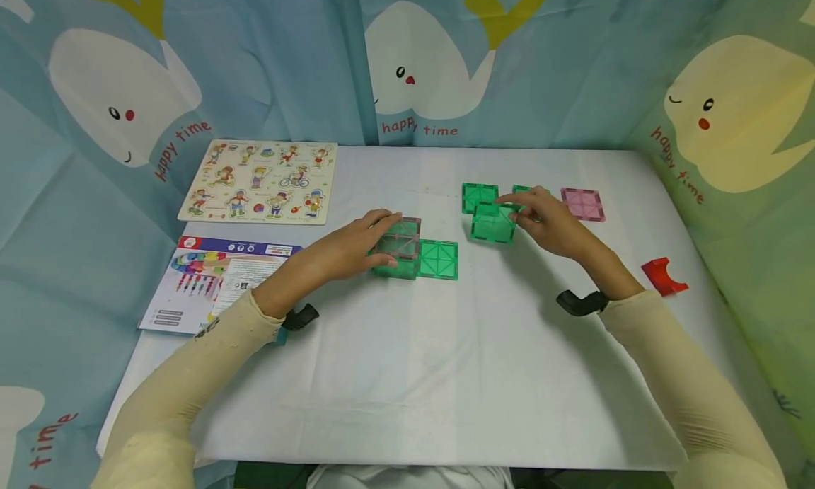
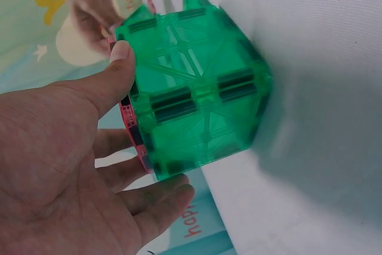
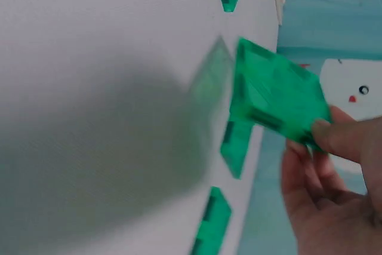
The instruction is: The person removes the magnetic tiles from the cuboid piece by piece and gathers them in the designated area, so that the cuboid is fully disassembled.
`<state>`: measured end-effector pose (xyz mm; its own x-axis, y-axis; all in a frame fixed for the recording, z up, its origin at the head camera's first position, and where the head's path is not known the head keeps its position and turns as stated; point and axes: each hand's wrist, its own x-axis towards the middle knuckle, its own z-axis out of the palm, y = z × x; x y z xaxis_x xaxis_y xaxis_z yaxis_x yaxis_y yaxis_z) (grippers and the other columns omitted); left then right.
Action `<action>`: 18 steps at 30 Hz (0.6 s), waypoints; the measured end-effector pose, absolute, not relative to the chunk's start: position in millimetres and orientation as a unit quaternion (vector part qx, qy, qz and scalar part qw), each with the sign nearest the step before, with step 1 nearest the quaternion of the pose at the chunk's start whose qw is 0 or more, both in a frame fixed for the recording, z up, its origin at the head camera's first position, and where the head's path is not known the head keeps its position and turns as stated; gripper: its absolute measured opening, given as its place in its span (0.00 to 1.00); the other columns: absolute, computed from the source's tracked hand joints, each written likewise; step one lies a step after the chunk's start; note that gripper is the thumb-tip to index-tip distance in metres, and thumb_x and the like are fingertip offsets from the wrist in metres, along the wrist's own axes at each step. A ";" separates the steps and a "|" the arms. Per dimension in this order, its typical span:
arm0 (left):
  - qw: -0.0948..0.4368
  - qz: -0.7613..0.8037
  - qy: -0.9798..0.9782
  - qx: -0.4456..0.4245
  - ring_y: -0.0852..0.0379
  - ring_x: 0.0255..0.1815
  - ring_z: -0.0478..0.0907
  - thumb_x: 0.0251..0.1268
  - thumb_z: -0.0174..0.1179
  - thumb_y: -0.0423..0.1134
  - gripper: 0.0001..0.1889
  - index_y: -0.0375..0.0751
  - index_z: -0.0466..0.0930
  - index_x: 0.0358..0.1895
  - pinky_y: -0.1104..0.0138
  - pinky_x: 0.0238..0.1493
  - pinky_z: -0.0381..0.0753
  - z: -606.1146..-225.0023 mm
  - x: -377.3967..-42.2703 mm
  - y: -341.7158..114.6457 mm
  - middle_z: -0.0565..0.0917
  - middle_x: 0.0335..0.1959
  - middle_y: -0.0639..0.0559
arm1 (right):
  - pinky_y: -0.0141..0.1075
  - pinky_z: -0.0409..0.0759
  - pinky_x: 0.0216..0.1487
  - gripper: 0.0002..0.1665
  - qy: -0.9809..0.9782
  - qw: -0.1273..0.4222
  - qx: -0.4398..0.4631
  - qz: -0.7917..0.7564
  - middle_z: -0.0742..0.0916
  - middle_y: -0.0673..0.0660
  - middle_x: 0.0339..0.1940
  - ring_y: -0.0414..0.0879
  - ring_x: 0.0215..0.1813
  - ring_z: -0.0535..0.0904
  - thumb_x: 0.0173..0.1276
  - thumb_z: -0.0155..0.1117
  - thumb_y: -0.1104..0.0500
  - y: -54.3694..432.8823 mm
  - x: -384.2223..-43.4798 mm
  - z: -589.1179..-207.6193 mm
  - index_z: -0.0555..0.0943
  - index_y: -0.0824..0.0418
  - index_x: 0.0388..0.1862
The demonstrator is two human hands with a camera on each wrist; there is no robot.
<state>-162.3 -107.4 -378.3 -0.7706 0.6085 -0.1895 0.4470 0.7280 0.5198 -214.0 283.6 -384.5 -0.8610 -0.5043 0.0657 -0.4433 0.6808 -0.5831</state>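
On the left of the middle, my left hand (image 1: 344, 250) holds a box built of green and pink see-through magnetic tiles (image 2: 197, 88). The thumb lies on its upper edge and the fingers reach along the pink side in the left wrist view. A flat green tile (image 1: 438, 260) lies against the box's right side. Farther right, my right hand (image 1: 549, 224) pinches one corner of a green square tile (image 3: 280, 91), tilted above the table. Behind it lie a green tile (image 1: 479, 193) and another green tile (image 1: 521, 189), partly hidden by the fingers.
A pink tile (image 1: 582, 204) lies at the back right, with a red arched piece (image 1: 663, 277) nearer the right edge. On the left are a picture puzzle board (image 1: 257, 185) and a printed box or booklet (image 1: 204, 284), partly under the left forearm. Printed curtains surround the table.
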 end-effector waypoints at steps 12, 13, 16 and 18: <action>0.173 0.233 0.911 0.292 0.39 0.83 0.59 0.78 0.62 0.54 0.45 0.44 0.48 0.87 0.46 0.79 0.66 -379.9 -162.0 -107.9 0.54 0.85 0.42 | 0.37 0.77 0.49 0.22 0.884 0.195 -0.245 -0.348 0.79 0.68 0.72 0.56 0.57 0.75 0.83 0.56 0.68 284.6 -227.2 -405.8 0.79 0.66 0.72; 0.173 0.233 0.911 0.292 0.39 0.83 0.59 0.78 0.62 0.53 0.45 0.44 0.48 0.87 0.46 0.79 0.66 -379.6 -161.9 -107.9 0.54 0.85 0.42 | 0.39 0.78 0.51 0.22 0.888 0.193 -0.239 -0.342 0.79 0.68 0.72 0.58 0.59 0.76 0.83 0.56 0.68 283.0 -227.9 -407.1 0.79 0.65 0.72; 0.174 0.232 0.912 0.291 0.39 0.83 0.59 0.78 0.62 0.54 0.45 0.45 0.48 0.87 0.47 0.79 0.66 -379.2 -162.1 -107.6 0.53 0.85 0.42 | 0.51 0.81 0.58 0.23 0.899 0.192 -0.216 -0.330 0.77 0.70 0.73 0.65 0.63 0.77 0.83 0.55 0.68 278.3 -228.7 -409.0 0.79 0.65 0.72; 0.174 0.232 0.912 0.289 0.40 0.83 0.59 0.78 0.61 0.54 0.45 0.45 0.48 0.87 0.47 0.79 0.66 -378.7 -162.0 -107.4 0.53 0.85 0.43 | 0.60 0.78 0.64 0.23 0.905 0.192 -0.199 -0.324 0.75 0.72 0.74 0.69 0.69 0.74 0.83 0.54 0.68 276.0 -228.9 -410.2 0.78 0.65 0.73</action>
